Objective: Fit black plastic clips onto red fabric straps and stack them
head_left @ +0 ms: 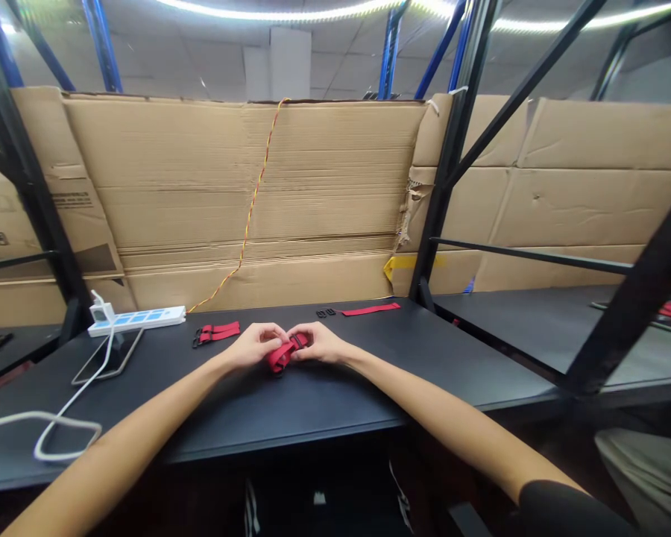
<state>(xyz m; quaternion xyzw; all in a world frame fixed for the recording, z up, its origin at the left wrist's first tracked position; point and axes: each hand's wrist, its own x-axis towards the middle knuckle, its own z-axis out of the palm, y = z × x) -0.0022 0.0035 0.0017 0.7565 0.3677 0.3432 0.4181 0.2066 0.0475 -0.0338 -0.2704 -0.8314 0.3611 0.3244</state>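
A red webbing strap (279, 358) with a black buckle (298, 341) is between my two hands, just above the dark tabletop. My left hand (260, 344) pinches the strap from the left, its fingers curled closed. From the other side my right hand (320, 343) grips it near the buckle. Part of the strap is hidden behind the fingers. Left of my hands lies a folded red strap (221, 331) with black buckles (198, 338). Farther back on the right, a flat red strap (370, 309) lies beside two loose black buckles (325, 313).
On the left a white power strip (145, 320) has a plug and white cable (61, 418); a phone-like device (109, 356) lies before it. Cardboard (246, 179) walls the back of the table (425, 365). A black metal post (447, 164) rises at the right.
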